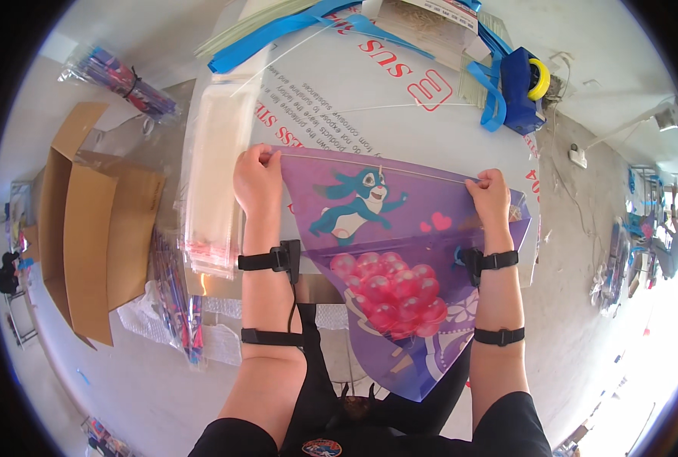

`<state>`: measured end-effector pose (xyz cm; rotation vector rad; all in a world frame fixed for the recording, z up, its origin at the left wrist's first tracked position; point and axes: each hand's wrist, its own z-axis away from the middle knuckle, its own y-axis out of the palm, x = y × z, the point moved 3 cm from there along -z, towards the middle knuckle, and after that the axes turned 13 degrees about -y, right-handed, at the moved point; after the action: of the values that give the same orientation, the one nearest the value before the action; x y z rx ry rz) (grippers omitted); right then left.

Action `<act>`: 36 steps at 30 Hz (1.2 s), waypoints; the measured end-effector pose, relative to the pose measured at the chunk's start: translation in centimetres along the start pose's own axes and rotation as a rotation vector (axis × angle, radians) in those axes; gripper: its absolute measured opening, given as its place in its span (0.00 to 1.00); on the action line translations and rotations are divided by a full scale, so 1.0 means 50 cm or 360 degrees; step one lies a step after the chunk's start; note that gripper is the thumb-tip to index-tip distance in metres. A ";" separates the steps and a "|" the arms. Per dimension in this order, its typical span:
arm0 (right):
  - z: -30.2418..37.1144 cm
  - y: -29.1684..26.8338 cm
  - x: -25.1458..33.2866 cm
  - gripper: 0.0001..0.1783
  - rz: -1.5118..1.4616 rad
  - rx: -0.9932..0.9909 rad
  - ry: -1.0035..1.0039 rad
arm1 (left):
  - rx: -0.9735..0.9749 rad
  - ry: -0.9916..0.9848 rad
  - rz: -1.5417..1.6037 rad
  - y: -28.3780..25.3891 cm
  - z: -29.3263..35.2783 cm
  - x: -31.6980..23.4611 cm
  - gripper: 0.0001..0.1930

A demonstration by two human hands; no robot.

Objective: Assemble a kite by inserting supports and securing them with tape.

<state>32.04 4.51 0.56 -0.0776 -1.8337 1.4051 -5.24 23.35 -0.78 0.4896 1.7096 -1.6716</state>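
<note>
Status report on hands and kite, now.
Left hand and right hand pinch purple kite top edge. Stack of clear bags beside left hand.

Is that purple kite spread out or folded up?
Spread out: the purple kite is stretched flat between the left hand and right hand, showing its whole print.

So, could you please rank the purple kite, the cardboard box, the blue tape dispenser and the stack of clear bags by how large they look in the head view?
1. Kite
2. Box
3. Bags
4. Dispenser

The kite lies nearest the camera, so its lead over the box is unsure.
</note>
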 end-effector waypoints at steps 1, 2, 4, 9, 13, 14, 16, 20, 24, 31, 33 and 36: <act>0.000 -0.001 -0.001 0.19 0.0006 -0.0004 0.0003 | 0.0025 -0.0050 0.0035 0.002 0.000 0.001 0.08; 0.000 0.000 -0.001 0.19 0.0012 -0.0003 0.0007 | 0.0046 -0.0100 0.0066 0.001 0.000 0.002 0.08; 0.000 0.000 0.000 0.18 0.0022 -0.0005 0.0012 | 0.0042 -0.0080 0.0060 0.004 -0.001 0.003 0.08; 0.004 -0.001 0.013 0.20 0.0075 -0.0034 -0.0004 | 0.0030 -0.0032 0.0049 0.002 -0.003 0.006 0.08; 0.006 -0.001 0.017 0.22 0.0063 -0.0039 0.0029 | 0.0039 -0.0070 0.0063 0.004 -0.006 0.011 0.08; 0.005 -0.001 0.014 0.22 0.0080 -0.0034 0.0029 | 0.0027 -0.0047 0.0036 0.004 -0.005 0.009 0.08; 0.004 -0.002 0.012 0.22 0.0097 -0.0031 0.0032 | 0.0022 -0.0028 0.0007 0.005 -0.005 0.006 0.09; 0.004 -0.001 0.006 0.22 0.0121 -0.0041 0.0023 | 0.0015 -0.0020 -0.0012 0.006 -0.006 0.002 0.11; 0.007 0.005 0.008 0.23 0.0127 -0.0069 0.0016 | -0.0002 -0.0081 -0.0010 -0.001 -0.006 0.007 0.13; 0.012 -0.004 -0.001 0.23 0.0122 -0.0107 -0.0036 | -0.0069 -0.0012 0.0036 -0.021 0.009 -0.017 0.14; 0.009 0.002 -0.017 0.23 0.0106 -0.0132 -0.0092 | -0.0141 0.0069 0.0034 -0.019 0.020 -0.018 0.14; 0.008 0.019 -0.028 0.22 0.0004 -0.0109 -0.0075 | -0.0061 0.0141 0.0006 -0.034 0.057 -0.004 0.12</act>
<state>32.35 3.90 -1.01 -0.0821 -1.9209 1.3562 -5.68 20.45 0.78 0.5554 1.7999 -1.6331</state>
